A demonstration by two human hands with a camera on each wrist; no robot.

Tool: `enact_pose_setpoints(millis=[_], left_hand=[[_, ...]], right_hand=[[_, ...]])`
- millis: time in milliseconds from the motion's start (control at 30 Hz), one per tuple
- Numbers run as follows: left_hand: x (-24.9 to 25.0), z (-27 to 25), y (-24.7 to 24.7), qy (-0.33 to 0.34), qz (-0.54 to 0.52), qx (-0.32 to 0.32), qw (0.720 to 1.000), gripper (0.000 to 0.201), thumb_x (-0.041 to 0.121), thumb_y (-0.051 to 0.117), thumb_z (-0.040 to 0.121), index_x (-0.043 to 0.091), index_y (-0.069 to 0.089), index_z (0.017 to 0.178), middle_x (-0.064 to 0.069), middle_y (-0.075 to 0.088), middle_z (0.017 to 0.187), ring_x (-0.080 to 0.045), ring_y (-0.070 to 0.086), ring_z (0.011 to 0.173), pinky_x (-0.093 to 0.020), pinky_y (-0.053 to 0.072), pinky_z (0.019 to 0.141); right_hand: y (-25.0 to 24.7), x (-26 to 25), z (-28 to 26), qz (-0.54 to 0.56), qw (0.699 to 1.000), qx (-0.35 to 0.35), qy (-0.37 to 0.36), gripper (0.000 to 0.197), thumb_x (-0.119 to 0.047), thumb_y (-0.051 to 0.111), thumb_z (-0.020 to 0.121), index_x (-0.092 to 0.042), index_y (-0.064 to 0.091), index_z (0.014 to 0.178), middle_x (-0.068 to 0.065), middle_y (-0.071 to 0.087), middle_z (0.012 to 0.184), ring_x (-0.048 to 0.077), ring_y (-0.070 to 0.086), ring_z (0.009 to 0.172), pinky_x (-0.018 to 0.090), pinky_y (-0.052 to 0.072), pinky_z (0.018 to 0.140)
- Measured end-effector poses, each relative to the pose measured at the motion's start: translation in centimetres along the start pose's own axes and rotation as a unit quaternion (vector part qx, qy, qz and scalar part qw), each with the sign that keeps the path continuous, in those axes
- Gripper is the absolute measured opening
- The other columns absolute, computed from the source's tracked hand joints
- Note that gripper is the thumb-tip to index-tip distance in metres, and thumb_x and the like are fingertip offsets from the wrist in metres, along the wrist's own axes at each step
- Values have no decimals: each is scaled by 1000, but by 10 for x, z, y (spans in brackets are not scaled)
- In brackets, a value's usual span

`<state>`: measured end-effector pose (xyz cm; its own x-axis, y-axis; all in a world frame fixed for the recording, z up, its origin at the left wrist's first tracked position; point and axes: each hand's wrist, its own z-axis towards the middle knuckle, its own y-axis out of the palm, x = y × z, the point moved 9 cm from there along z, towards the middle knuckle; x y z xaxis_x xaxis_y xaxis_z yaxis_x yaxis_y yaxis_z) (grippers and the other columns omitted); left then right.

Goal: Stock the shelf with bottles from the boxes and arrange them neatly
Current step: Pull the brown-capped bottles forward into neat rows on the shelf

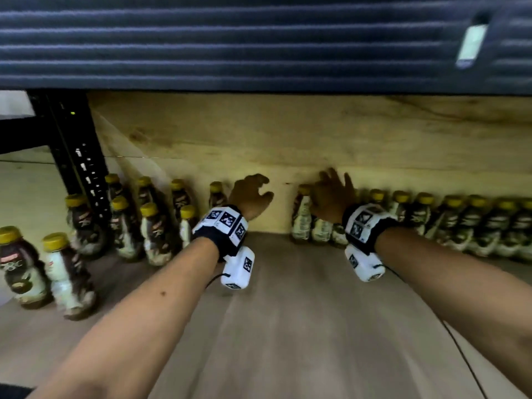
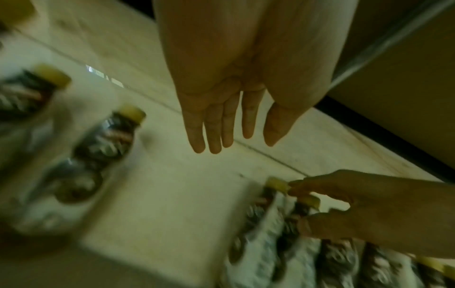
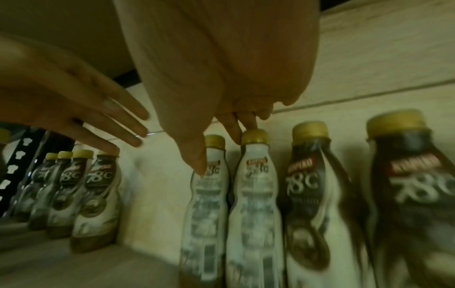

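Observation:
Brown-and-white coffee bottles with yellow caps stand along the back of the wooden shelf (image 1: pixel 288 312). My right hand (image 1: pixel 331 194) reaches over the left end of the right-hand row (image 1: pixel 460 223). Its fingertips (image 3: pixel 251 124) touch the cap of the second bottle (image 3: pixel 253 194). The thumb lies against the neck of the end bottle (image 3: pixel 209 194). My left hand (image 1: pixel 253 194) hovers in the bare gap between the two groups, fingers straight (image 2: pixel 221 126), holding nothing. A cluster of bottles (image 1: pixel 155 226) stands just to its left.
A pale wooden back panel (image 1: pixel 288 139) closes the shelf behind the bottles. A black perforated upright (image 1: pixel 74 156) stands at the left. A dark ribbed surface (image 1: pixel 259 38) hangs low overhead. Two bottles (image 1: pixel 23 266) stand near the front left.

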<state>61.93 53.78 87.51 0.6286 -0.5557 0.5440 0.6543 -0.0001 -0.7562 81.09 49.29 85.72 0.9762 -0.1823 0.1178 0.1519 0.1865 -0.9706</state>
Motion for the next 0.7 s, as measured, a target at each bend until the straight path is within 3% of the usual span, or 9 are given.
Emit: enact_pose_setpoints(millis=[67,133,233,300,400,467,567,633,700], left_hand=[[14,6,41,-4,-28,-47,998,41,29,62,90,16,55,128,-7,58,130,-22,57,116,-25,43,94],[20,10,76,-22,-57,-82,995,45,29,64,88,15,52,130,-7,57,132,-22,56,118,-22,41,90],[27,15,107,-46,-107,-92,989,54,31,67,85,14,47,132,-10,58,130,-30,57,115,-28,45,87],[26,19,116,-70,-134,-75,986,52,28,65,87,13,44,132,-13,59,124,-35,57,110,-31,45,79],[21,24,120,-92,-171,-47,980,46,29,64,89,10,42,124,-15,61,114,-37,60,102,-33,44,73],[23,27,116,-84,-172,-44,981,43,29,66,88,13,45,121,-12,62,109,-37,60,102,-36,49,78],[29,25,110,-46,-100,-74,991,41,25,62,91,16,52,129,-14,60,125,-37,56,114,-37,47,92],[30,18,103,-31,-84,-84,992,37,22,60,92,15,57,128,-13,61,127,-33,57,115,-31,46,88],[26,7,96,-30,-106,-94,989,33,21,64,89,17,63,121,-11,67,118,-30,62,108,-30,48,84]], right_hand=[[9,-2,-19,-4,1000,13,-11,63,-36,52,93,-22,30,151,12,20,160,32,8,149,53,3,118],[-2,-7,-40,4,995,95,-18,53,-19,50,92,-15,41,144,15,39,149,35,29,141,49,14,118],[-6,-9,-65,117,980,153,-44,57,-5,56,85,-12,43,140,16,51,130,36,48,120,44,38,101],[13,1,-73,275,958,83,-18,63,-14,68,84,-12,41,141,15,53,129,32,51,117,40,44,96],[42,13,-80,427,904,16,11,42,-32,77,82,-19,60,118,4,66,114,23,60,106,33,48,89],[46,16,-84,465,885,20,10,36,-33,76,83,-20,63,114,-2,68,111,15,61,104,27,47,88],[47,21,-87,480,877,31,14,32,-31,74,85,-19,66,113,-5,70,107,9,63,99,22,47,86],[44,26,-87,485,873,34,27,19,-35,71,88,-22,67,102,-8,69,96,2,63,90,14,46,76],[40,29,-85,497,866,27,41,19,-38,66,91,-23,67,102,-6,69,97,7,64,93,19,50,79]])
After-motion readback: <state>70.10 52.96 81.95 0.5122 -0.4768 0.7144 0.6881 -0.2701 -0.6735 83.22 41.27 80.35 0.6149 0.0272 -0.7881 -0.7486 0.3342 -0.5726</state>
